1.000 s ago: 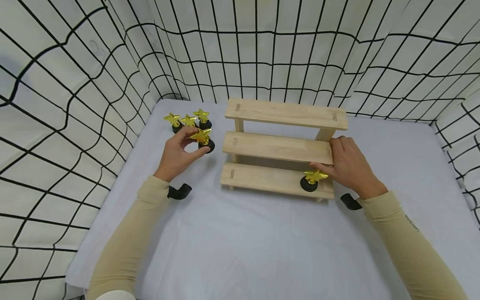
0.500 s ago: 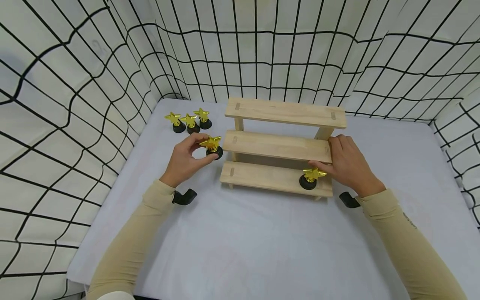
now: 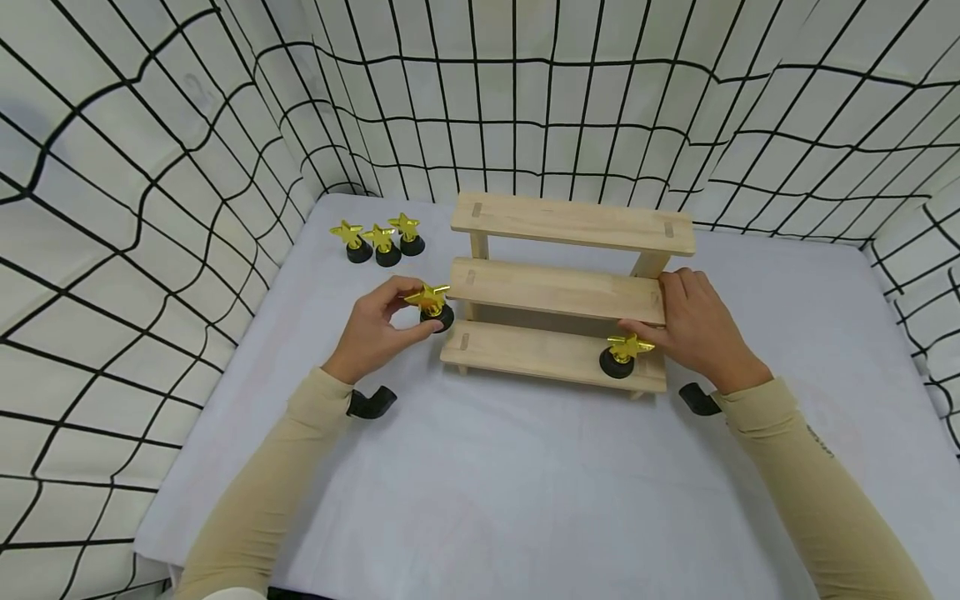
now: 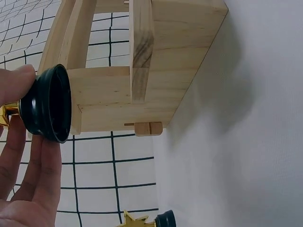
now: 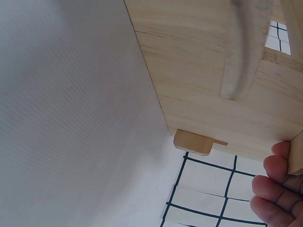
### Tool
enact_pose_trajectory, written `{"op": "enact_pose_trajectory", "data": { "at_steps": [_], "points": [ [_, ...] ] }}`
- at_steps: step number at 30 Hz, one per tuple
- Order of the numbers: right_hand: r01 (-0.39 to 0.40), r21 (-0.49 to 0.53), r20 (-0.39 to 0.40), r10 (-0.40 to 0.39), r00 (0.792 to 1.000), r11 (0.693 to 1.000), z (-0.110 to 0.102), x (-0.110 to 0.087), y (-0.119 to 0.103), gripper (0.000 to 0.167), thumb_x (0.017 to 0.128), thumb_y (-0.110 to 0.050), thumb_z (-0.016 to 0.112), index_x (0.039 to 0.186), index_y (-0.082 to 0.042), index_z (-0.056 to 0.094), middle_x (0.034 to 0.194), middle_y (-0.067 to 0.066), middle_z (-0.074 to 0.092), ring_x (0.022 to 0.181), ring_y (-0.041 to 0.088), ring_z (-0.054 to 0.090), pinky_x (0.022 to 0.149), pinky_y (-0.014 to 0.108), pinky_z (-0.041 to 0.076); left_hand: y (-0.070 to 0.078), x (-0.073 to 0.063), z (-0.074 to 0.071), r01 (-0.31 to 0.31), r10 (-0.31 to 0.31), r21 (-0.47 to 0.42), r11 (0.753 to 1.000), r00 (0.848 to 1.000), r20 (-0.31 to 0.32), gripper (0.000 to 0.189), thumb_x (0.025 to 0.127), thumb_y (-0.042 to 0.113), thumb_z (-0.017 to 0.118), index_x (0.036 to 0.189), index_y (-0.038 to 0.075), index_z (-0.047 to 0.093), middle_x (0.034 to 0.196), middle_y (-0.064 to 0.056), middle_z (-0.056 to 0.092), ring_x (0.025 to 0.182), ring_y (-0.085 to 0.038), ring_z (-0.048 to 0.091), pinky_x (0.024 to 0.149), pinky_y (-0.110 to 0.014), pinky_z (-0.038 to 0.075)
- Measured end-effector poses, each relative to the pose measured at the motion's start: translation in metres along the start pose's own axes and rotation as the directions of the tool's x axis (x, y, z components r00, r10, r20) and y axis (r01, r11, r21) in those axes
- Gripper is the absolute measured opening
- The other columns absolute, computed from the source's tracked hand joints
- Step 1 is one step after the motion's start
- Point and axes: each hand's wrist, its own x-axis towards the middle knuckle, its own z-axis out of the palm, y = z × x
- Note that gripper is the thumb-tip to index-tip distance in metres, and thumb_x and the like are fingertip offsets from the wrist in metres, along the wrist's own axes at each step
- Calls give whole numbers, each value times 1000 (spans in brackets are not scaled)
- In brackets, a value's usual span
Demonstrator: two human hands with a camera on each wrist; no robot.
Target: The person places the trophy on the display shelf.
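My left hand [image 3: 375, 332] pinches a small star trophy [image 3: 429, 298] between thumb and fingers. It is gold with a round black base [image 4: 45, 105], held upright just left of a three-tier wooden shelf [image 3: 555, 292]. In the left wrist view the base's hollow underside faces the camera. My right hand [image 3: 699, 333] grips the right end of the middle tier, with its fingertips [image 5: 277, 165] at the board's edge in the right wrist view. A second star trophy [image 3: 619, 357] stands on the bottom tier at the right, close to my right thumb.
Three more star trophies [image 3: 382, 245] stand at the back left of the white-covered table [image 3: 525, 483]. White walls with a black grid [image 3: 555, 92] enclose the back and sides. A black curved piece [image 3: 372, 403] shows beside the left wrist.
My left hand has carried its trophy right and slightly toward me, from beside the other three to the shelf's left end. The right hand stays on the shelf.
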Motion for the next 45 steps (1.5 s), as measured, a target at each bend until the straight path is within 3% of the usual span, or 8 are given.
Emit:
{"op": "enact_pose_trajectory", "data": {
  "at_steps": [5,12,20,31,37,45],
  "points": [
    [-10,1,3,10,1000,1000,0,0,1,104,90,-88,35,108,12,54,92,25,55,85,40,52,75,51,47,2,-2,6,2,-2,6,1000,1000,16,51,77,-3,88,120,-3,61,118,-17,68,108,5,60,103,-8,51],
    [-13,0,-3,13,1000,1000,1,0,1,109,88,-92,25,106,12,53,91,25,55,85,40,51,76,51,47,1,-4,17,-12,13,-23,1000,999,43,50,77,-3,88,120,-3,62,115,-17,69,106,3,62,102,-9,52],
    [7,-9,-25,-7,1000,1000,3,0,-1,107,89,-91,26,103,12,53,91,25,55,84,40,51,74,50,46,2,-4,31,-25,26,-6,1000,995,95,49,78,3,89,120,0,64,118,-15,71,107,-12,67,102,-10,53],
    [4,-5,-31,-4,999,1000,4,0,0,106,89,-91,27,103,11,53,91,25,54,82,39,50,73,49,45,3,-4,46,5,-7,9,1000,988,157,47,81,6,87,121,0,64,126,-16,69,113,-26,68,105,-41,59],
    [3,-7,-34,-4,999,1000,5,0,2,106,89,-91,27,103,11,52,90,24,53,82,39,50,73,48,45,3,0,52,40,-40,3,999,981,189,47,82,8,88,122,1,64,123,-14,68,111,-25,67,101,-43,61],
    [-6,-9,-22,6,1000,1000,6,0,3,106,88,-91,27,105,10,53,92,24,54,83,39,50,71,47,44,0,2,58,41,-37,-14,999,977,209,47,82,8,87,122,2,63,122,-14,68,109,-24,67,98,-42,61]
  ]
}}
